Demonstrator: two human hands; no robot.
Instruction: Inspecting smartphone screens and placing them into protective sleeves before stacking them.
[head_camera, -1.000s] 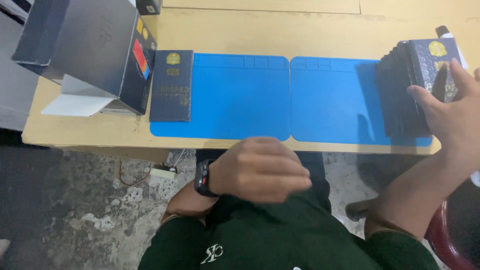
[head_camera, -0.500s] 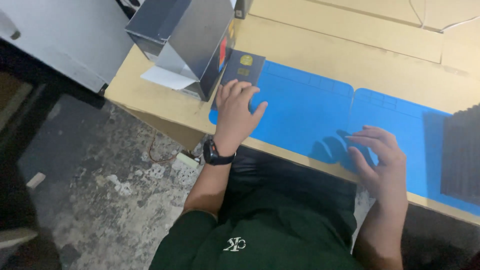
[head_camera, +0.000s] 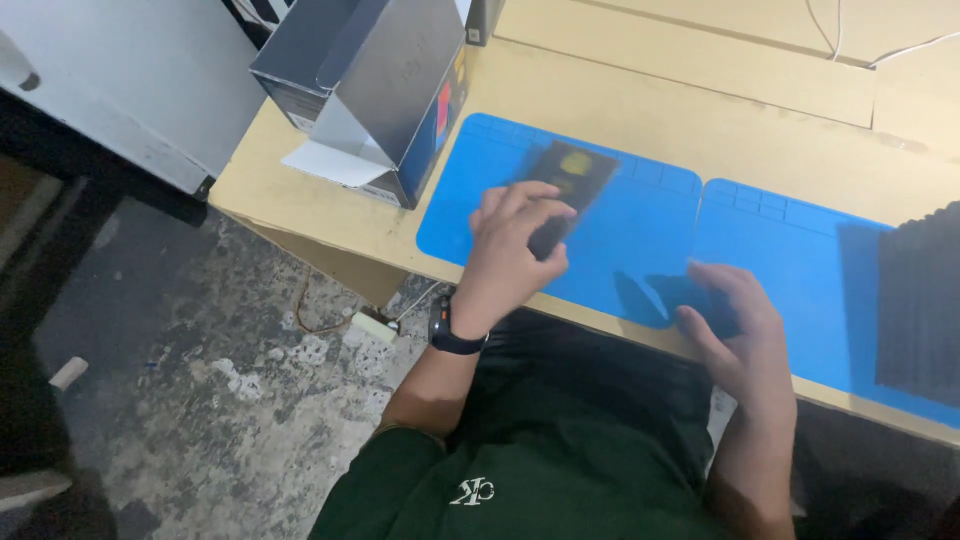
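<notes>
The left hand (head_camera: 510, 255) grips a flat, dark rectangular box (head_camera: 565, 190) with a gold emblem, blurred, on the smooth left blue mat (head_camera: 620, 250). The right hand (head_camera: 735, 330) rests open, empty, at the mats' seam, well apart from the box. A dark ribbed stack (head_camera: 920, 300) is cut off at right.

- The dark flat box (head_camera: 563, 190) is slim and rectangular, almost black, with a round gold mark near its far end.
- It lies flat on the left blue mat (head_camera: 600, 250), tilted a little — its long side runs away from the near edge of the table (head_camera: 640, 110).
- Its near end is covered by fingers; the picture is blurred there, so finer details cannot be told.
</notes>
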